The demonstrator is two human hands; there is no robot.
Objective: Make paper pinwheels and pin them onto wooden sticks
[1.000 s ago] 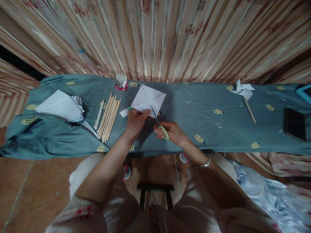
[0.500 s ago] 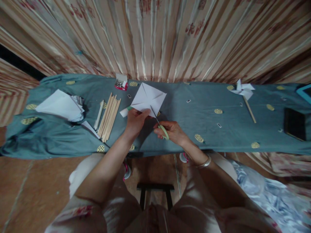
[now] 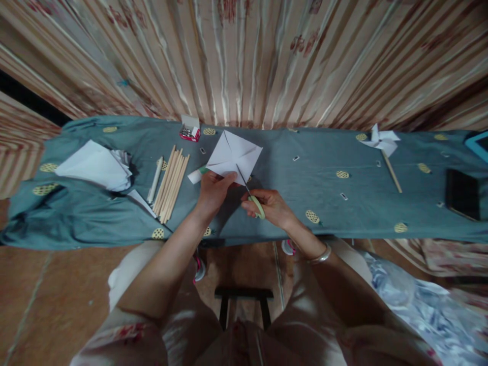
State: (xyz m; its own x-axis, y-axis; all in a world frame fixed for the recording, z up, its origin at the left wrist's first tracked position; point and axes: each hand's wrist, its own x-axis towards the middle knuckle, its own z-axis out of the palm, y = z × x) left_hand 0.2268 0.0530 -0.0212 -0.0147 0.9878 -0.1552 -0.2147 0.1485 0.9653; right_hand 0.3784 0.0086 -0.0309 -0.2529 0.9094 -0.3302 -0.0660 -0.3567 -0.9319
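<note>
A white square sheet of paper (image 3: pixel 234 151) with slits running in from its corners is pinched by my left hand (image 3: pixel 214 190) at its near left edge, the thumb on top. My right hand (image 3: pixel 269 206) grips the light-green handles of a pair of scissors (image 3: pixel 258 207). The dark blades lie along the paper's near corner, their tip pointing at the middle of the sheet. A glue stick (image 3: pixel 196 175) or similar white-and-green tube lies partly behind my left hand.
Left of my hands lie wooden sticks (image 3: pixel 171 185), a white pen-like tube (image 3: pixel 155 180) and a stack of paper (image 3: pixel 93 166). An open red box (image 3: pixel 189 130) of small metal pieces stands behind. A paper pinwheel (image 3: pixel 383 141) and a dark phone (image 3: pixel 462 194) rest at the right.
The paper has shifted very slightly to the right. Both hands and the scissors stay almost in the same place.
</note>
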